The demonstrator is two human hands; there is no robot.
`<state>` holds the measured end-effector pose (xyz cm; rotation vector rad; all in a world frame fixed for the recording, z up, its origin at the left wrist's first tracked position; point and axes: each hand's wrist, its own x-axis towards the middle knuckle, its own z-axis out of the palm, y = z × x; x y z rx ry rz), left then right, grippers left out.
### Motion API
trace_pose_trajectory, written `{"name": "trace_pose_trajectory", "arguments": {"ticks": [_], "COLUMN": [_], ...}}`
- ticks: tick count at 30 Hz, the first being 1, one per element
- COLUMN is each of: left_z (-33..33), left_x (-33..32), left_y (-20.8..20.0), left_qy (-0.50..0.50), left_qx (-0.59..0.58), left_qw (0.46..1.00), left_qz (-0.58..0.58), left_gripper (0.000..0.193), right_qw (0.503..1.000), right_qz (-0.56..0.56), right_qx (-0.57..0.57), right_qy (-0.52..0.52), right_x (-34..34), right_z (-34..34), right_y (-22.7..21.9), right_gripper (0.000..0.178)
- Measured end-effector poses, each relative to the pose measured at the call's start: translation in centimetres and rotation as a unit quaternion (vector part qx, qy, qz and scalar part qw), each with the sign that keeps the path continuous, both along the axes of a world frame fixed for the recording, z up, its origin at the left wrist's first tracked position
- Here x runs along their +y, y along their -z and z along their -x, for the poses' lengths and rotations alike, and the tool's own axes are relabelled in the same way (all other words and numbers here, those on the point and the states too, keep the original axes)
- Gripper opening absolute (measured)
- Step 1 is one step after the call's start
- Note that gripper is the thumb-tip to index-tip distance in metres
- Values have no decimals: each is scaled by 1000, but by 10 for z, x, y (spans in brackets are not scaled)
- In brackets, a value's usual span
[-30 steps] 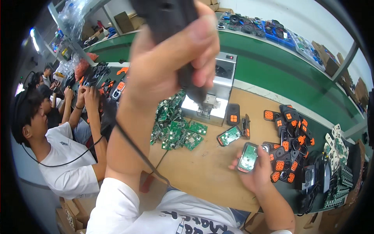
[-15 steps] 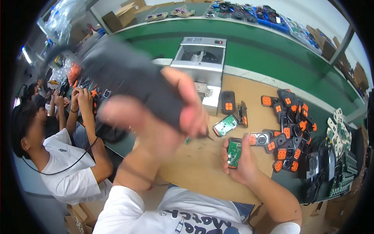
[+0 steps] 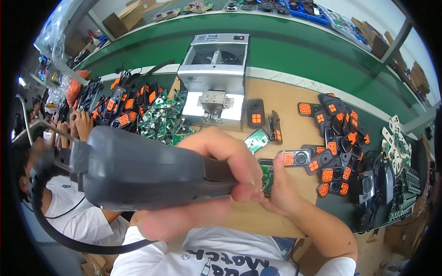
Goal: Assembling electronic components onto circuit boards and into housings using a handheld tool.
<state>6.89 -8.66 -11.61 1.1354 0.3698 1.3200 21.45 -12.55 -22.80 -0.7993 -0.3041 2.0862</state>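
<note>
My left hand [image 3: 225,149] is wrapped around a large black electric screwdriver [image 3: 142,170], held sideways close to the camera, with its cable curving down on the left. Its tip points toward the board and is hidden behind my fingers. My right hand [image 3: 286,195] grips a green circuit board [image 3: 266,178] in a case half, with the thumb along its right edge; the left hand covers part of it. Just beyond lies another open case half with a board [image 3: 257,140]. Beside it are a dark case with orange pads [image 3: 255,113] and one standing on edge [image 3: 275,127].
A silver machine with a windowed top [image 3: 214,76] stands at the back of the brown work mat [image 3: 290,101]. Loose circuit boards [image 3: 163,117] are heaped to its left. Many orange-and-black cases [image 3: 338,142] pile up on the right. A co-worker in a white shirt [image 3: 69,198] sits at left.
The screwdriver has swung down and become level, its front end now beside the board in my right hand. My right hand has shifted slightly left. The view has turned, uncovering the heap of boards.
</note>
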Motion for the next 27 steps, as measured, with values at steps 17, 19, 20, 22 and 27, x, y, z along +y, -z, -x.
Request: {"name": "trace_pose_trajectory", "arguments": {"ticks": [17, 19, 20, 22, 27], "left_z": [20, 10, 6, 2, -2], "left_x": [4, -8, -9, 3, 2], "left_y": [1, -10, -12, -4, -2], "left_qy": [175, 9, -47, -13, -18], "left_qx": [43, 100, 117, 22, -1], "left_qw": [980, 995, 990, 999, 999], "left_qz": [-87, 20, 57, -42, -43], "left_gripper": [27, 65, 82, 81, 81], "right_qw": [997, 997, 998, 998, 1000], "right_qz": [73, 73, 59, 51, 21], "right_qx": [9, 0, 3, 5, 2], "right_qy": [30, 19, 13, 20, -9], "right_x": [5, 5, 6, 5, 8], "right_z": [-4, -1, 1, -1, -5], "right_y": [-9, -10, -9, -6, -10], "right_gripper": [64, 65, 65, 65, 64]}}
